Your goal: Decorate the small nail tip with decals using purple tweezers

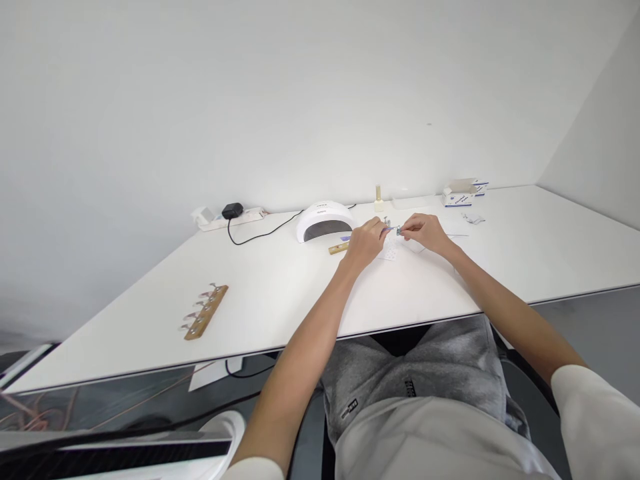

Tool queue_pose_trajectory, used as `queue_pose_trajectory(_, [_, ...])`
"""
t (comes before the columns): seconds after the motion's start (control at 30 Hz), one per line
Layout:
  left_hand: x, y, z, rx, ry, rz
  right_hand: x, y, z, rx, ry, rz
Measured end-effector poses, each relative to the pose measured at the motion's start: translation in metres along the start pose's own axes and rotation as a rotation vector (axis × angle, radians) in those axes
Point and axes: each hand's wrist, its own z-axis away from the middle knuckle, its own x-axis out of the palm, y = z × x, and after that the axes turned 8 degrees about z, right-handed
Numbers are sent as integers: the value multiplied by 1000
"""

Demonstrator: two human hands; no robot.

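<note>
Near the middle of the white table, my left hand is closed on a thin bluish stick that points to the right. Facing it, my right hand pinches a tiny blue-grey piece at the stick's tip. Beneath and between the hands lies a white sheet with small marks. A short wooden strip shows just left of my left hand. The white arched lamp stands behind it to the left. Small metal parts by the left fingertips are too small to make out.
A wooden bar with several metal stands lies at the left. Along the back are a power strip, a black adapter with its cable, a polish bottle and an open small box. A crumpled wrapper lies right.
</note>
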Motion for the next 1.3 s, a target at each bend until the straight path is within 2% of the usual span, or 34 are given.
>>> queue_pose_trajectory(0.33, [-8,10,-2,-64,-117,-88,2,0,0,-5,14,-22])
queue_pose_trajectory(0.63, [-13,17,-3,-118,-218,-158,1,8,-3,-21,50,87])
queue_pose_trajectory(0.7, [-11,13,-4,-145,-170,-92,1,8,-3,-14,59,43])
queue_pose_trajectory(0.77, [-9,6,-4,-178,-58,24,0,7,-3,5,55,-17])
queue_pose_trajectory(0.9, [-7,-8,-8,-239,193,375,-2,3,-3,50,17,-124])
queue_pose_trajectory(0.97, [-7,-13,-10,-313,272,594,-2,1,-3,55,-10,-158])
queue_pose_trajectory(1.07, [-9,-15,-13,-429,314,939,1,-1,-1,66,-39,-165])
queue_pose_trajectory(1.13, [-11,-15,-14,-467,332,1068,2,-2,0,83,-58,-155])
queue_pose_trajectory(1.3, [-18,-8,-15,-477,403,1071,8,-5,5,145,-114,-134])
